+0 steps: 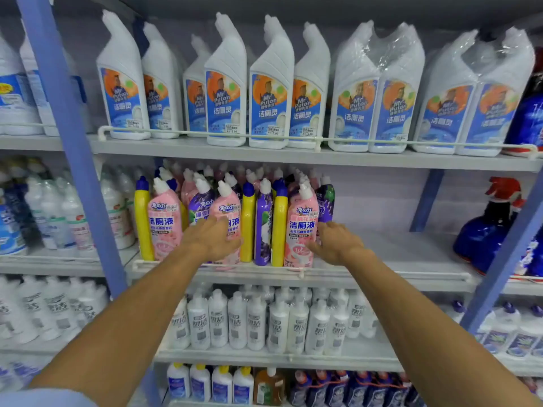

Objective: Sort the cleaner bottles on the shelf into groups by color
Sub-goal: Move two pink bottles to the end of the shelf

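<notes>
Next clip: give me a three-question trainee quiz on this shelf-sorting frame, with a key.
1. True or false: the cleaner bottles on the middle shelf already stand grouped by colour.
2. The front-row bottle at the far left is: A pink, B yellow, C purple.
3. Fill in: the left hand is in front of a ___ white-capped bottle.
Key: 1 false (pink, yellow and purple are mixed); 2 B; 3 pink.
</notes>
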Demonstrator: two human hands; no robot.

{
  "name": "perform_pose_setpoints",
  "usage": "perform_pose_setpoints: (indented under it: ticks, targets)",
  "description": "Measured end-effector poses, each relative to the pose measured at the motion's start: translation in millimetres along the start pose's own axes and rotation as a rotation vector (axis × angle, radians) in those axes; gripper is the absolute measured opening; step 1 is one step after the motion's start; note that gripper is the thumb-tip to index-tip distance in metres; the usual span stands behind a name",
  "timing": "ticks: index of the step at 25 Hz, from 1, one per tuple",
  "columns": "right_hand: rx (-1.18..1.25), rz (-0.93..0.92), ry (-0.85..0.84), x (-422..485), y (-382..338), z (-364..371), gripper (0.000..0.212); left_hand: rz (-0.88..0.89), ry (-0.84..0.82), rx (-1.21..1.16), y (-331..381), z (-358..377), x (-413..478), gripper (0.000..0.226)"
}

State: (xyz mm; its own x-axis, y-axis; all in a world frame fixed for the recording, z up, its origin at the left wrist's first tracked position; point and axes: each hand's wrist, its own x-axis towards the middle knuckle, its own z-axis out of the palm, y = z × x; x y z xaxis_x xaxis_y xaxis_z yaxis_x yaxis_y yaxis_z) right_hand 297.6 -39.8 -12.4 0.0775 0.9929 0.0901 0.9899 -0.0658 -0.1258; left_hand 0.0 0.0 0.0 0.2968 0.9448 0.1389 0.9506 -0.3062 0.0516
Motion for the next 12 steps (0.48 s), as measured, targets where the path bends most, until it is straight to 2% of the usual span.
perform_pose_setpoints:
  ticks: [4,7,12]
  targets:
    - [-0.025,0.056,0.099,23,-9,-23,0.061,-0.048,0.106,-0.044,-23,-17,40,0.067]
    - [0.067,0.054,0.175,42,-21,-24,0.059,-0.039,0.114,-0.132,-24,-11,60,0.058]
    - [0.212,0.111,0.347,63,-24,-6,0.061,-0.103,0.265,-0.233,-27,8,80,0.052]
